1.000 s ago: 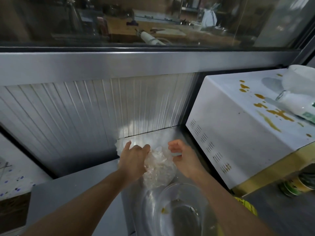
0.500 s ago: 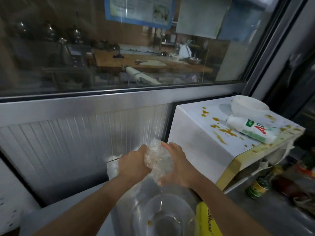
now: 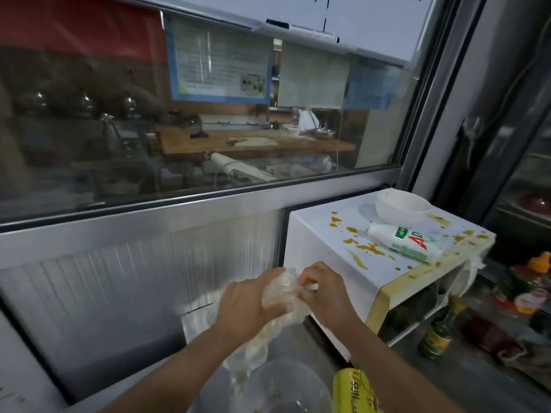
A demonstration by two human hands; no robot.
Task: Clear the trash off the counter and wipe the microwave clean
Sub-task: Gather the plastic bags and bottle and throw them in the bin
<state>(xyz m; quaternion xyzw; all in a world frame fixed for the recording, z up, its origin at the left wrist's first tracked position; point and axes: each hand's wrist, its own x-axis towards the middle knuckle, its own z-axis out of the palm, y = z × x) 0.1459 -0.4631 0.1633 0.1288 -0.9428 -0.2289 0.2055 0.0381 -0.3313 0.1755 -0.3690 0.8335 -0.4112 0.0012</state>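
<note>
Both hands are busy with a crumpled clear plastic wrap (image 3: 281, 296), held up in the air above the counter (image 3: 301, 338), just left of the microwave (image 3: 328, 248). The left hand (image 3: 247, 305) grips it from the side, fingers curled round the wad with the thumb pressed across its front. The right hand (image 3: 323, 290) pinches the upper edge, fingers bent tight on the film. It looks like the wrap is being balled up between the two hands so it takes less room and no loose end drags; a tail of it hangs down toward a clear bowl (image 3: 280, 389) below, which I'd guess is there to catch any drips.

The wrap is trash, so the clearing step seems under way but not finished. A yellow can (image 3: 354, 391) stands by the bowl at the bottom edge.

The wiping has not begun. The microwave top is spattered with brown-orange stains (image 3: 357, 248), and a white bowl (image 3: 402, 207) and a bottle (image 3: 408, 242) lying on its side sit on it. Those would likely have to come off before a cloth can reach the mess. I see no cloth anywhere.
</note>
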